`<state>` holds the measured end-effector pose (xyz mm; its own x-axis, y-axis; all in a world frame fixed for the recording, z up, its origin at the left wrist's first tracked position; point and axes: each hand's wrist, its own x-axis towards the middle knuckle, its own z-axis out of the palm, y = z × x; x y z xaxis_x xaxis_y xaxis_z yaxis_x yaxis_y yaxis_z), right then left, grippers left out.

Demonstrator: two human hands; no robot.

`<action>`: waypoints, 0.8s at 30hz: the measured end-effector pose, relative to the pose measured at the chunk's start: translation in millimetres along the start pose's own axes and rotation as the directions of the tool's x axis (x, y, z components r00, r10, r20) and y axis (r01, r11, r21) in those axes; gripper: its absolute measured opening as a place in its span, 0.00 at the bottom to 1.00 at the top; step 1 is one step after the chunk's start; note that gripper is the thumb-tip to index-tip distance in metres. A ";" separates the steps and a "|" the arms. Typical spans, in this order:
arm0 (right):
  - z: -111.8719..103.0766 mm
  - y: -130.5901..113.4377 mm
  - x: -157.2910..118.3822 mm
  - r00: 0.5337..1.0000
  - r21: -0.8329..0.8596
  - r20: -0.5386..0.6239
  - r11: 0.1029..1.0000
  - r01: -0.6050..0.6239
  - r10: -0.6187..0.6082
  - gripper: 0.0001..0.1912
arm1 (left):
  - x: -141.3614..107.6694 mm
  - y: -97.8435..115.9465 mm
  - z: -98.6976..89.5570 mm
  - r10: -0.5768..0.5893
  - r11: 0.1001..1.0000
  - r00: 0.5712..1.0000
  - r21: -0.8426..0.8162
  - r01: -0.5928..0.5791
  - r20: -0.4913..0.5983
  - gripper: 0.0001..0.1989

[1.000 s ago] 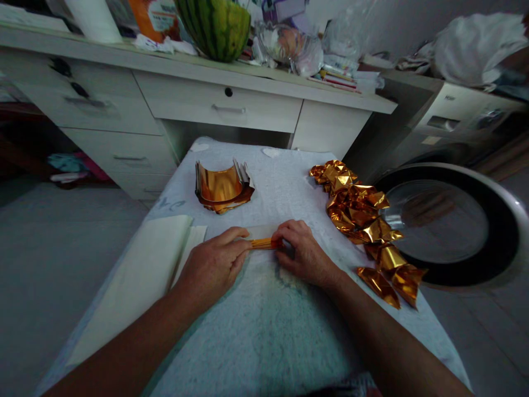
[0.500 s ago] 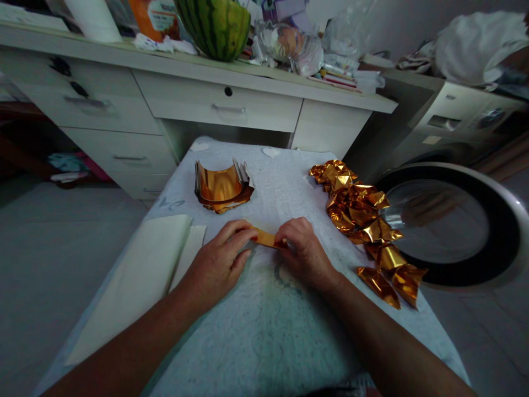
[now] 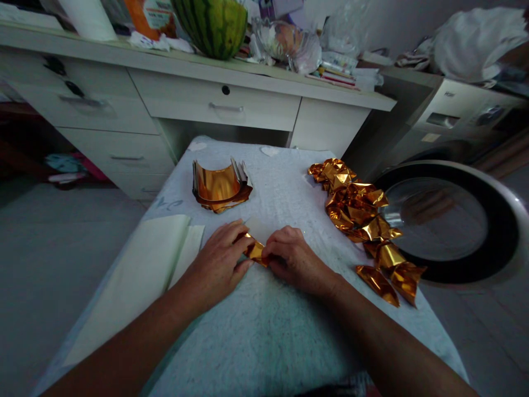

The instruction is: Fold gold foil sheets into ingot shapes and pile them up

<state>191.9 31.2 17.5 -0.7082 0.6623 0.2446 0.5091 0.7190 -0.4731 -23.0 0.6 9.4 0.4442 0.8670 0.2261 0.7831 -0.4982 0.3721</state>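
The left hand [image 3: 225,253] and right hand [image 3: 295,258] grip opposite ends of a small gold strip [image 3: 255,252] above the pale tablecloth [image 3: 285,331]. White paper [image 3: 134,286] lies leftward, folded foil pieces [image 3: 351,207] rightward; beyond are a curved foil stack [image 3: 219,184], then a watermelon [image 3: 212,27] on the counter [image 3: 256,74].

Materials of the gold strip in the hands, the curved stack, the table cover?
Gold strip: foil or foil-coated paper, shiny; bright glints along it.
Curved stack: likely thin metallic-coated sheets, glossy gold inside; mirror-like sheen, greyish layered edges.
Table cover: probably cloth, matte; soft wrinkles and no sharp glare, though the exact fibre can't be told.
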 end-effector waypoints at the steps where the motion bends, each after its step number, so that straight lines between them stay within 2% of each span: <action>1: -0.3 0.0 -0.1 1.000 0.005 0.006 1.000 -0.009 0.009 0.07 | -0.3 0.2 -0.4 0.001 1.000 1.000 0.025 -0.001 -0.008 0.13; 4: 0.0 0.0 -0.2 0.999 0.023 0.008 0.999 -0.038 0.037 0.07 | -0.1 4.0 -2.8 0.005 0.999 0.999 0.039 -0.004 -0.032 0.12; 12: 0.7 2.3 0.7 0.994 0.092 0.002 0.990 -0.110 0.110 0.06 | 4.7 13.5 0.0 -0.024 0.988 0.999 -0.150 0.027 0.022 0.08; 16: -1.3 3.8 -0.5 0.990 0.115 0.016 0.984 -0.138 0.137 0.05 | 8.0 13.5 0.8 -0.024 0.986 1.000 -0.163 0.026 0.019 0.05; 24: -9.1 4.1 -0.8 0.971 0.139 0.048 0.961 -0.238 0.233 0.03 | 8.9 12.8 2.8 -0.062 0.979 0.998 -0.192 0.060 -0.007 0.06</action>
<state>199.0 35.6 23.0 -0.5924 0.8009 0.0870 0.5897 0.5047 -0.6306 -7.8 2.0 13.6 0.3913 0.8962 0.2088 0.7099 -0.4384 0.5513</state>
